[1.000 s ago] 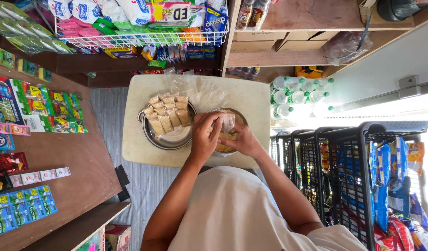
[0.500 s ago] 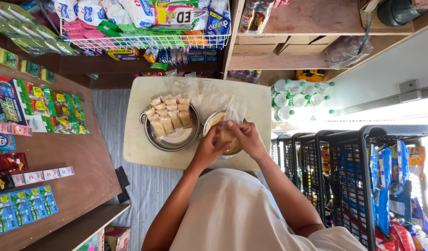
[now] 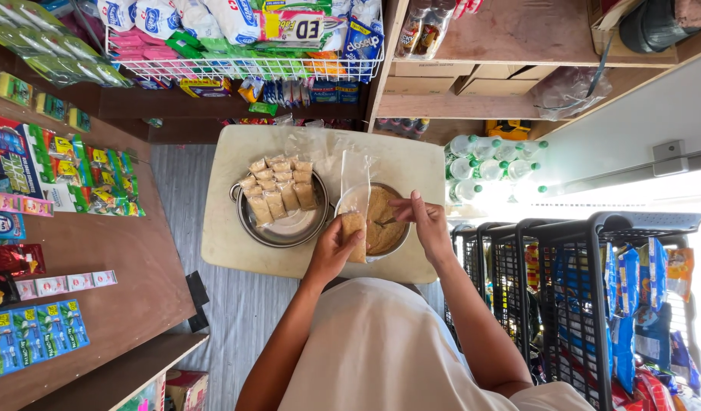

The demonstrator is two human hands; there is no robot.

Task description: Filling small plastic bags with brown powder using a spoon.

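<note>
left hand [image 3: 331,255] grip holding small clear bag [image 3: 355,205] of brown powder over bowl [image 3: 377,219] | right hand [image 3: 425,221] grip pinching spoon, barely visible | metal pan [image 3: 283,221] of filled packets just left | counter [image 3: 396,164] | bottles [image 3: 491,164] right

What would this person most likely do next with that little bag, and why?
Probably tip another spoonful into the small clear bag. The left hand holds it upright, only its bottom filled, over the bowl of brown powder, while the right hand holds what looks like a spoon at the powder. Filled packets lie in the metal pan.
</note>
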